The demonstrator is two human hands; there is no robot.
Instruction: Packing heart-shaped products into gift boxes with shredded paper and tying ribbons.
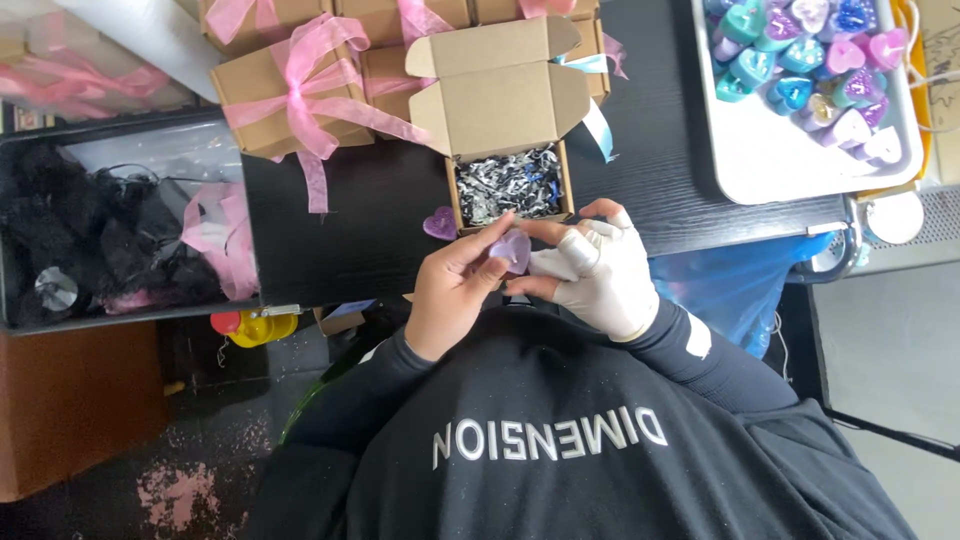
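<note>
Ribboned kraft boxes (290,95) far left on desk (380,220). Your left hand (450,290) and gloved right hand (605,280) both pinch the lilac heart candle (512,250), just before the open shred-filled box (508,185). White tray (770,150) of heart candles at right.

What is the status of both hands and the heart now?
Left hand and gloved right hand both hold lilac heart candle. Open box of shredded paper just ahead. Second purple heart beside box.

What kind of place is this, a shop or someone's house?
Probably a small gift-packing workspace. An open cardboard box holds shredded paper, ribbon-tied boxes sit behind it, and a white tray holds heart-shaped candles.
</note>
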